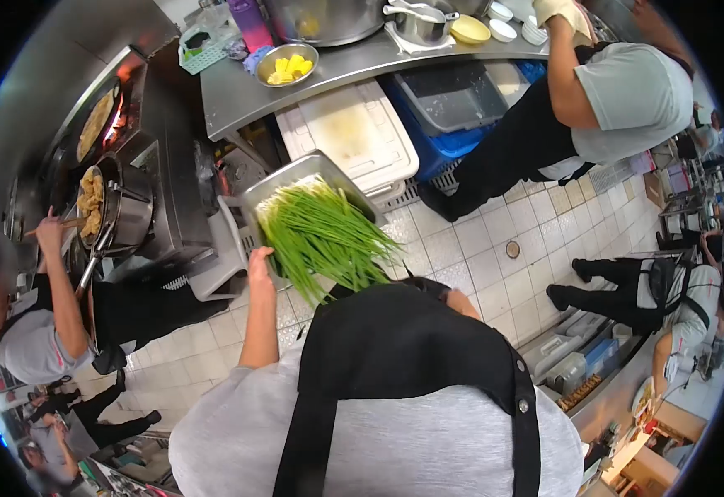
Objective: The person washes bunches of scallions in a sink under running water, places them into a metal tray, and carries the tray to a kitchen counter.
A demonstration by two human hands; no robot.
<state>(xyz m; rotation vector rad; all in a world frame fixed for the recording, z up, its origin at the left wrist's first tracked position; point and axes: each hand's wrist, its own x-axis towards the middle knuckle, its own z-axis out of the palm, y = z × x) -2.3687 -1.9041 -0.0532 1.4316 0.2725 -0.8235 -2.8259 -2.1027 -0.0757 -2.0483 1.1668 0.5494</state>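
Note:
A rectangular metal pan (pixel 362 205) full of long green stalks with white ends (pixel 326 236) is in front of my body, tilted in view. My left hand (pixel 260 263) grips the pan's near left side, close to a grey plastic chair or stool (pixel 227 248). On the right, my right hand (pixel 461 303) shows only in part beside my black apron; its fingers are hidden behind the apron.
A steel counter (pixel 345 74) holds a bowl of yellow pieces (pixel 287 66) and pots. Below it are a white-lidded bin (pixel 349 132) and a grey tub (pixel 453 95). One co-worker stands at the stove (pixel 171 190) on the left, another at the counter; more people are right.

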